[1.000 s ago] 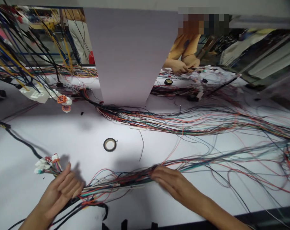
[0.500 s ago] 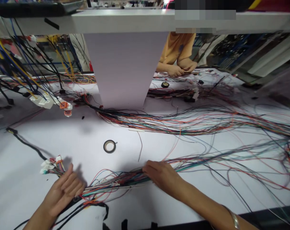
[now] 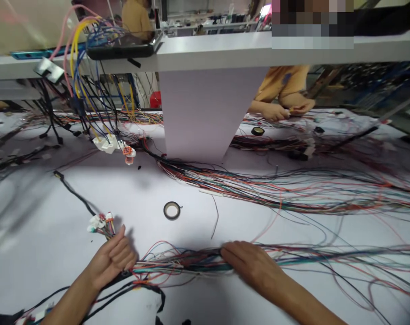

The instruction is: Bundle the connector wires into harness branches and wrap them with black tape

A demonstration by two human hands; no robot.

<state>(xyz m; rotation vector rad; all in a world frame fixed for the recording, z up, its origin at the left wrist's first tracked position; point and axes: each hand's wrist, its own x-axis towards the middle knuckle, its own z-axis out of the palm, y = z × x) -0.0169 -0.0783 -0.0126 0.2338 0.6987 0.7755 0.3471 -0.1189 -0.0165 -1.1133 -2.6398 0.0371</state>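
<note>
A loose bundle of thin coloured wires runs across the front of the white table. My left hand is wrapped round its left end, thumb up, and white connectors stick out beyond the fist. Farther right, my right hand closes over the same bundle from above, its fingertips partly hidden behind the wires. Below my left hand, black taped branches curve off the bundle. Behind the hands, a roll of black tape lies flat with its end loose.
A second long wire bundle stretches along the table behind mine. A white post holds up a shelf with a dark device on it. White and orange connectors hang at the left. Across the table, a co-worker's hands handle something small.
The view has swung left, so things sit farther right in it. Both hands keep their hold on the bundle; the right has slid slightly along it, away from the left.
</note>
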